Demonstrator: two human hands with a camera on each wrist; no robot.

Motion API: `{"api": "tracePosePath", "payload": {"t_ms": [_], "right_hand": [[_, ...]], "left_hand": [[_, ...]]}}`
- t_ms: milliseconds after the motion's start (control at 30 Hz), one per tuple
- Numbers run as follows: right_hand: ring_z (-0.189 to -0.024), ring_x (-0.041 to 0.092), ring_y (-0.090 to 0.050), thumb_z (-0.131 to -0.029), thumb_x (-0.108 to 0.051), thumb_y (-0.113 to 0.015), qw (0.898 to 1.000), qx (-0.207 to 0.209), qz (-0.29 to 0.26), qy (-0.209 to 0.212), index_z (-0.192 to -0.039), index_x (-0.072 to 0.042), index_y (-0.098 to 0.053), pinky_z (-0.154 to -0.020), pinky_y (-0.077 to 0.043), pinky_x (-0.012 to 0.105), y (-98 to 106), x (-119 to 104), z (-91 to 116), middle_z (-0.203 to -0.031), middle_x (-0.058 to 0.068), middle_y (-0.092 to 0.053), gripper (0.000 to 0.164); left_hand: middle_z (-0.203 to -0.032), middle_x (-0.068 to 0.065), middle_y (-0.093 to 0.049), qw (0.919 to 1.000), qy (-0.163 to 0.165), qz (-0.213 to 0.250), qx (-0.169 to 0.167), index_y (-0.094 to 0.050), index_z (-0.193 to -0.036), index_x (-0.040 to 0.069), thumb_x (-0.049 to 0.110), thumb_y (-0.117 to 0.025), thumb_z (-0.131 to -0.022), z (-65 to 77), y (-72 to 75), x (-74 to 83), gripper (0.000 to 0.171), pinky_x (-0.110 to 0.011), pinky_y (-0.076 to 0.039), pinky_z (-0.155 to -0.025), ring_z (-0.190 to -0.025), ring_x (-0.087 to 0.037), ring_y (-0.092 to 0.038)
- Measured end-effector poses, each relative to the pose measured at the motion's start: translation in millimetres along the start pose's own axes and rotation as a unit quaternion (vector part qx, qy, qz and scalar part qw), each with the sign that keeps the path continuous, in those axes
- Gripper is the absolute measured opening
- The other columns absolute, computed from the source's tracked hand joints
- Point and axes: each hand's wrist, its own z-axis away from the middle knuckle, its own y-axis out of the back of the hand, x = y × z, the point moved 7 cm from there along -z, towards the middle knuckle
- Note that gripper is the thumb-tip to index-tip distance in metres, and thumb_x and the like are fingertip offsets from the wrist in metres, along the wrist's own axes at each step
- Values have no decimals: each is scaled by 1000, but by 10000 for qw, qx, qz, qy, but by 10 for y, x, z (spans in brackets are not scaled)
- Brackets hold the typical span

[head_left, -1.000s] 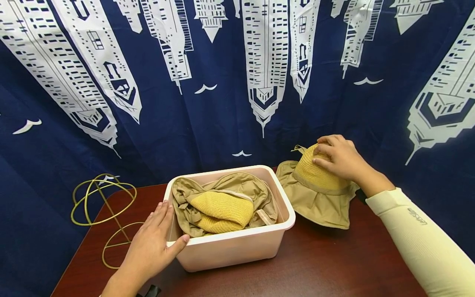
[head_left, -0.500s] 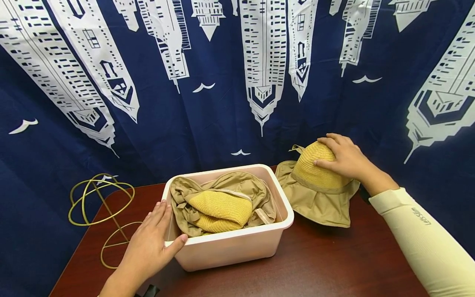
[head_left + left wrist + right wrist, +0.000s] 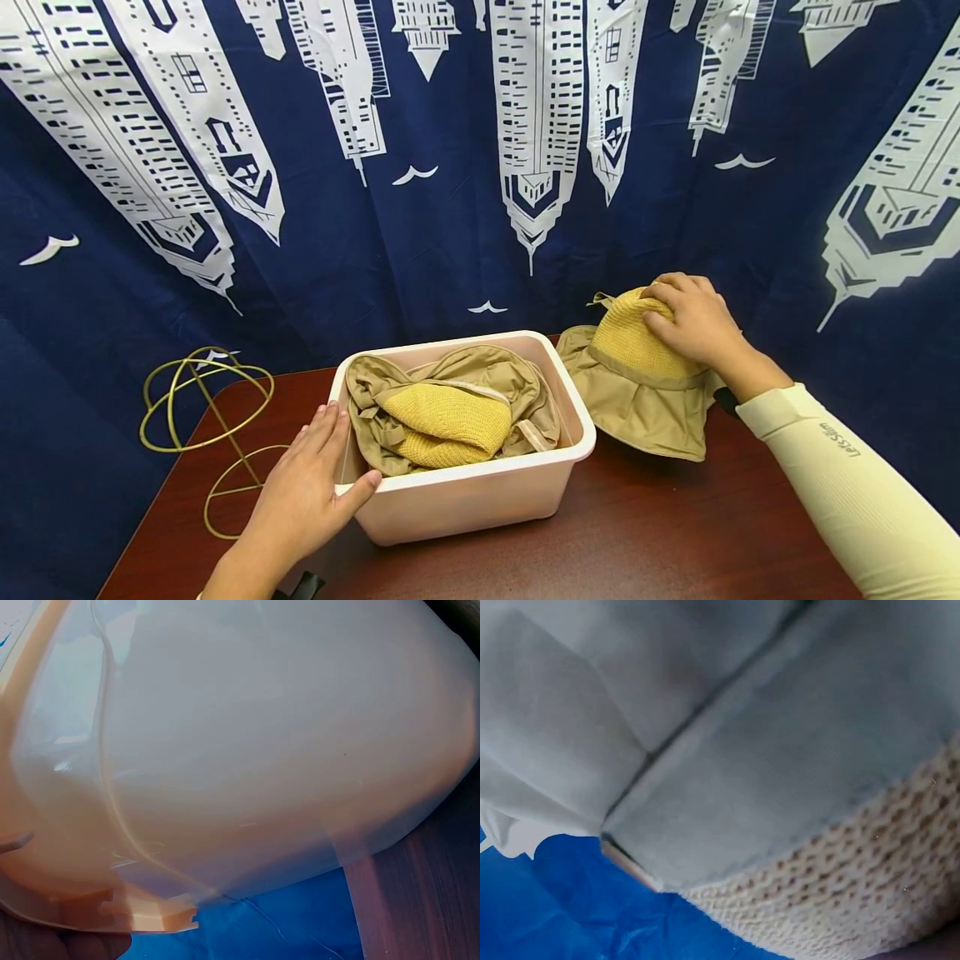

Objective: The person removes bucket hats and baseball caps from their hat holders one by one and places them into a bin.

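Note:
A sun hat (image 3: pixel 648 417) with a yellow woven crown and a wide khaki brim sits on the table to the right of a pale pink bin (image 3: pixel 465 504). My right hand (image 3: pixel 693 321) grips the top of its crown with bent fingers, and the weave is dented there. The right wrist view shows the hat's woven crown (image 3: pixel 840 877) and cloth band up close. Folded khaki cloth and a yellow woven piece (image 3: pixel 450 412), like another such hat, fill the bin. With fingers straight, my left hand (image 3: pixel 307 479) rests on the bin's left rim, thumb at the near corner.
A gold wire stand (image 3: pixel 217 417) with a rounded top stands at the table's left end, beyond my left hand. Behind the dark red table (image 3: pixel 637 533) hangs a blue curtain (image 3: pixel 337 275) with white skyline prints.
The right hand first flattened over the hat's crown, then bent its fingers again, and the crown is now more dented. The left hand and the bin have kept their places.

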Motion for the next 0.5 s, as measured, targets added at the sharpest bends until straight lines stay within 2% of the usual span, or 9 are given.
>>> {"api": "tracePosePath", "payload": {"t_ms": [267, 500], "right_hand": [[-103, 46, -45, -92, -13, -63, 9995, 263, 111, 129, -107, -8, -71, -79, -39, 61, 44, -55, -48, -107, 19, -59, 18], [-100, 43, -43, -92, -14, -61, 9996, 174, 154, 166, -107, -9, -71, -78, -37, 58, 36, -44, -81, -104, 17, -57, 18]], "left_hand": [[-149, -28, -40, 10000, 57, 39, -68, -47, -140, -12, 55, -64, -90, -9, -18, -12, 86, -55, -33, -111, -141, -40, -35], [-148, -29, -42, 10000, 16, 15, -4, -48, -139, -13, 57, -61, -91, 0, -11, -5, 86, -56, -35, -109, -140, -41, -37]]}}
